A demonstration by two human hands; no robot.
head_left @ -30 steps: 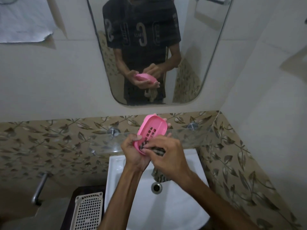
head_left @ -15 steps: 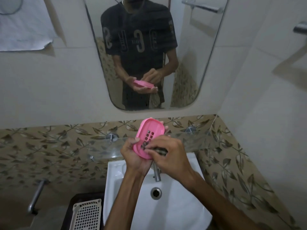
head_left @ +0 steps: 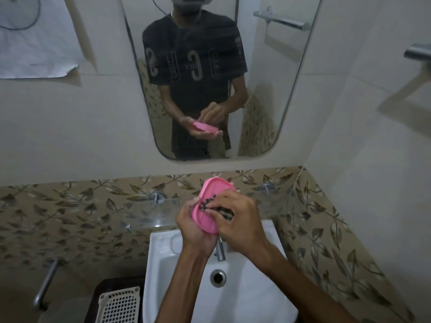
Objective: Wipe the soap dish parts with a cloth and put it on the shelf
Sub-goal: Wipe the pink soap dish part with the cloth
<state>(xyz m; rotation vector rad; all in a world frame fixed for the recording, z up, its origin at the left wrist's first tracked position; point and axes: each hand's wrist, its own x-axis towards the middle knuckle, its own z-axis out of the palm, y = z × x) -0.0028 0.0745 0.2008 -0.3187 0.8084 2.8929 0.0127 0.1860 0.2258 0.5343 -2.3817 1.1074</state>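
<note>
My left hand (head_left: 194,229) grips a pink oval soap dish part (head_left: 215,191) from below and tilts it up over the sink. Its holes show in the middle of the tray. My right hand (head_left: 238,217) pinches a dark patterned cloth (head_left: 225,212) and presses it onto the pink tray's inner face. Most of the cloth is hidden under my fingers. The glass shelf (head_left: 149,213) runs along the wall just behind my hands, on two metal mounts.
A white sink (head_left: 245,294) with a tap (head_left: 220,249) and drain (head_left: 218,278) lies below my hands. A cream perforated basket (head_left: 120,305) sits at the lower left. A mirror (head_left: 268,89) hangs above; a towel rail (head_left: 417,53) juts out at right.
The pink tray has tipped flatter and my right hand has slid the cloth up across its holes. The view has tilted upward, so my hands sit lower in frame.
</note>
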